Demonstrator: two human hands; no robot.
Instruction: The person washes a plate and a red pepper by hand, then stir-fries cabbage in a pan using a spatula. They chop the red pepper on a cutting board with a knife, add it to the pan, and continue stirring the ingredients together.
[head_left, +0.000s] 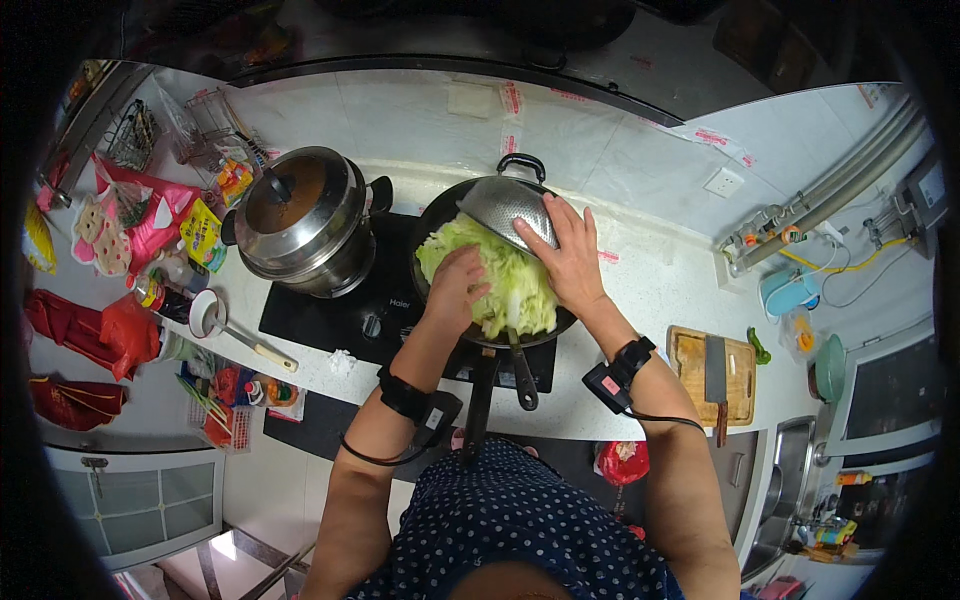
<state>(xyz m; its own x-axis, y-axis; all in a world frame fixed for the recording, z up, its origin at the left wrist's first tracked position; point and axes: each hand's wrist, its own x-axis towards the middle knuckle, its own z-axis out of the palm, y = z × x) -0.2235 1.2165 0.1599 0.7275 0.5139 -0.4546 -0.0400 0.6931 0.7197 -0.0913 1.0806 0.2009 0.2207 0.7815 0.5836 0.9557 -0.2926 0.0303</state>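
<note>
A black wok (431, 214) on the stove is heaped with chopped pale green cabbage-like leaves (506, 289). My right hand (566, 255) grips a perforated metal colander (506, 206), tipped on its side over the far part of the wok. At the left side of the leaves is my left hand (455, 289), its fingers slightly curled and apart; nothing is plainly held in it. A spatula or ladle handle (523, 371) sticks out over the wok's near rim, beside the wok's long black handle (480, 405).
Left of the wok stands a lidded steel pot (307, 225) on the black cooktop (300, 319). A white ladle (255, 345) lies near the counter's left edge. At the right, a cleaver (715, 367) rests on a wooden cutting board (682, 360), near a green pepper (758, 346) and the sink (784, 480).
</note>
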